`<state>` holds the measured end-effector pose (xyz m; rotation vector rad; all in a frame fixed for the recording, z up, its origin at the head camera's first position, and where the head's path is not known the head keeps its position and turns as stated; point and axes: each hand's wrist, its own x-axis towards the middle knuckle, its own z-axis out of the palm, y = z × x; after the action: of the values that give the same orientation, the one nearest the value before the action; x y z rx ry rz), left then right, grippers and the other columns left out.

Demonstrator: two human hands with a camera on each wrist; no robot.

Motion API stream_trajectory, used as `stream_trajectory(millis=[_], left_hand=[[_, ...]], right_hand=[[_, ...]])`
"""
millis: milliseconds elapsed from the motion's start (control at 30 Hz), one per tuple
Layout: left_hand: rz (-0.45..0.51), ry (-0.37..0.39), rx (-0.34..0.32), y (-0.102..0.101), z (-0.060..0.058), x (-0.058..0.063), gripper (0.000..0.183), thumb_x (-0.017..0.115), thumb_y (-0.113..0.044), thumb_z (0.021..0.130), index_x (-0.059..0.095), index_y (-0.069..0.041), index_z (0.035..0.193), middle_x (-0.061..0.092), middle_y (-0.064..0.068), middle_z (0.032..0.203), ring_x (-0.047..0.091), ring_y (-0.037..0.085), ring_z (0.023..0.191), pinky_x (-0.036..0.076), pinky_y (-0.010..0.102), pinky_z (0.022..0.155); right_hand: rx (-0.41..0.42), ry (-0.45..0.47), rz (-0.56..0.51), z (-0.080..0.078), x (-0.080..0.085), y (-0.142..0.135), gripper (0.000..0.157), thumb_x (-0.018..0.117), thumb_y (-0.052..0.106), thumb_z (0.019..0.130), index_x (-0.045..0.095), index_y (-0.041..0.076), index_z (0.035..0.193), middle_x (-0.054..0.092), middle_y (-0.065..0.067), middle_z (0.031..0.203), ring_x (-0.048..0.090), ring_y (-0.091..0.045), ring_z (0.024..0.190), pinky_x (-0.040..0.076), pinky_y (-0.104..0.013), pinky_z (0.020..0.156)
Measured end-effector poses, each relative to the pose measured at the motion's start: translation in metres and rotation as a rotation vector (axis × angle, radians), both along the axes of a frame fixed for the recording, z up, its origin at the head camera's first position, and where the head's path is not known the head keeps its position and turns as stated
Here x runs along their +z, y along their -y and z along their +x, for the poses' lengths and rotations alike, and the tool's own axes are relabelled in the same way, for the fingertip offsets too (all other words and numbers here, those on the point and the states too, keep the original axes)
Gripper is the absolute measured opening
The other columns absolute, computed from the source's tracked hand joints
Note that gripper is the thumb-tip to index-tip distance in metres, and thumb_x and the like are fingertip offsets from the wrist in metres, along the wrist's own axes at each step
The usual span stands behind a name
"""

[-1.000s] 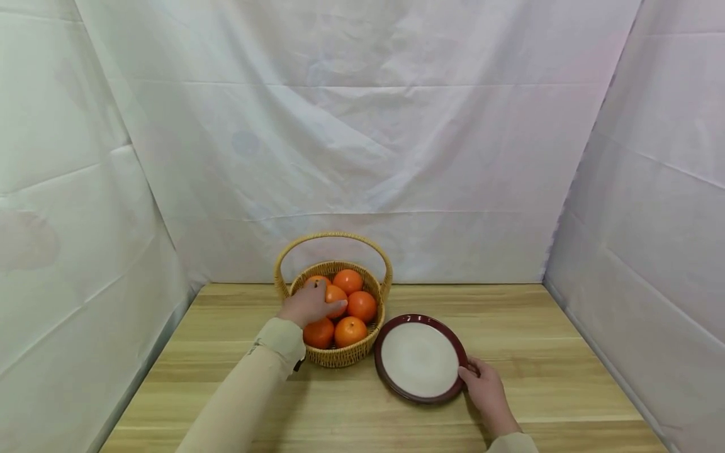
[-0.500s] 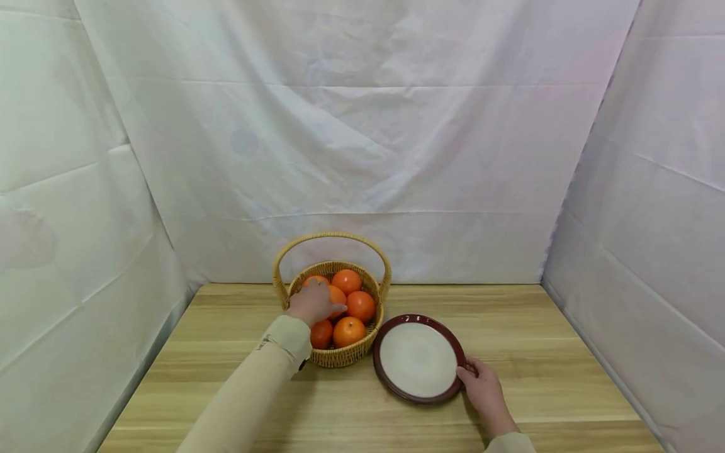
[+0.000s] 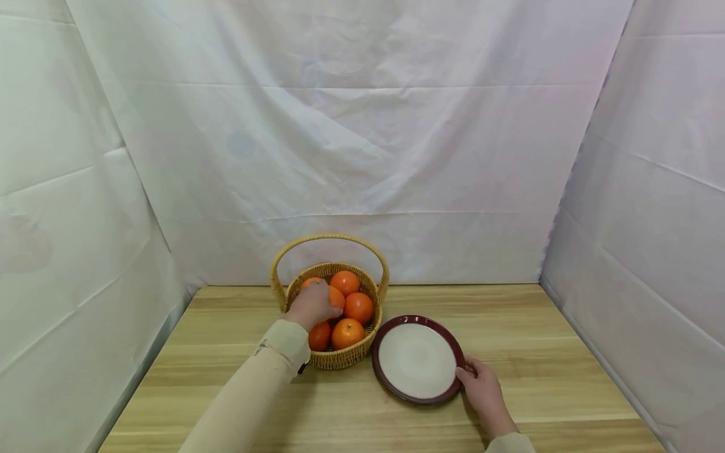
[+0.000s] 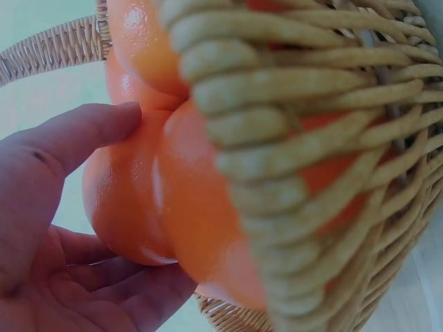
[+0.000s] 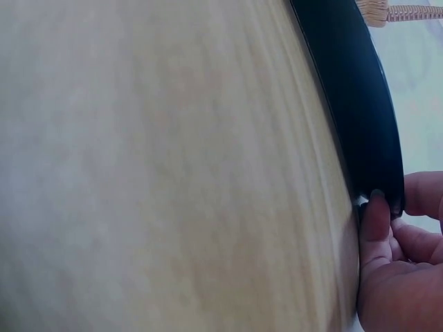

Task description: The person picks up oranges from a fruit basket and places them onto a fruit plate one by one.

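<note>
Clock positions from the head view, 12 o'clock away from the person.

Left hand [image 3: 313, 306]: clamped on an orange fruit [image 3: 337, 297], thumb on one side, fingers curled round the other. Skin of the fruit smooth and glossy, form round; it sits near the middle of the basket [image 3: 340, 360], touching neighbours. Five further fruits [image 3: 359, 307] of the same make show around it, from about 11 round through 3 to 7 o'clock. Pale matte sleeve [image 3: 238, 396] comes in from 7 o'clock, its cuff beside the basket wall.

Basket: tan wicker, rounded bowl, ridged coiled rim. Its bound handle [image 3: 330, 236] rises in a tall arch from roughly 9 and 3 o'clock; mouth faces up.

Right hand [image 3: 481, 391]: pinches the edge of the plate [image 3: 418, 360] at its 4 o'clock, thumb above, fingers at the outer edge. Plate: round, shiny, cream centre, broad maroon rim. Basket lies just beside it at 10 o'clock; whether the two touch, cannot tell.

Table [image 3: 544, 358]: pale wood grain, extending from the plate at 1 to 3 o'clock as far as the right cloth wall [image 3: 646, 207]. Far table edge, at 12, meets creased white backing cloth [image 3: 362, 151] shortly behind the basket.
</note>
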<state>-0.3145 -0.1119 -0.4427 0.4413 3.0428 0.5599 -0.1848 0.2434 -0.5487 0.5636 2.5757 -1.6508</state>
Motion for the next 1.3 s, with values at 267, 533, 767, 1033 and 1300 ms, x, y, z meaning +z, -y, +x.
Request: stream_trajectory(millis=[267,533,767,1033,1300], left_hand=[[0.042,0.032,0.041,0.001,0.007,0.002,0.066,0.076,-0.029,0.081,0.056,0.008,0.132,0.057,0.022,0.133,0.058,0.032,0.111,0.051,0.046,0.099],[0.134,0.081,0.086,0.004,0.016,0.003,0.091,0.076,-0.033,0.082,0.034,0.008,0.152,0.037,0.027,0.153,0.057,0.034,0.123,0.048,0.049,0.106],[0.13,0.037,0.077,0.006,0.02,0.002,0.092,0.078,-0.036,0.084,0.033,0.009,0.151,0.036,0.029,0.152,0.056,0.036,0.126,0.048,0.048,0.107],[0.147,-0.029,0.071,0.009,0.025,0.001,0.085,0.079,-0.037,0.084,0.042,0.008,0.145,0.043,0.026,0.143,0.061,0.033,0.115,0.052,0.048,0.101],[0.188,-0.017,0.088,0.012,0.031,0.004,0.086,0.08,-0.037,0.084,0.04,0.006,0.146,0.042,0.025,0.143,0.06,0.033,0.116,0.052,0.049,0.1]], right_hand=[[0.002,0.002,-0.001,0.0,0.0,0.0,0.047,0.053,0.01,0.102,0.045,-0.011,0.144,0.058,-0.029,0.133,0.057,-0.036,0.121,0.05,-0.049,0.103],[0.002,0.008,-0.002,0.001,0.004,0.0,0.049,0.052,0.011,0.102,0.043,-0.011,0.145,0.055,-0.032,0.135,0.055,-0.039,0.124,0.048,-0.052,0.105],[0.003,0.004,-0.003,0.002,0.003,-0.001,0.048,0.052,0.009,0.102,0.043,-0.012,0.145,0.055,-0.031,0.136,0.055,-0.039,0.125,0.048,-0.05,0.105],[0.019,-0.001,0.001,0.002,0.003,-0.003,0.049,0.051,0.011,0.103,0.042,-0.013,0.145,0.055,-0.032,0.136,0.055,-0.04,0.125,0.049,-0.049,0.104],[0.028,-0.013,0.011,0.003,0.003,-0.004,0.05,0.051,0.011,0.103,0.04,-0.015,0.145,0.054,-0.034,0.136,0.055,-0.039,0.125,0.053,-0.044,0.101]])
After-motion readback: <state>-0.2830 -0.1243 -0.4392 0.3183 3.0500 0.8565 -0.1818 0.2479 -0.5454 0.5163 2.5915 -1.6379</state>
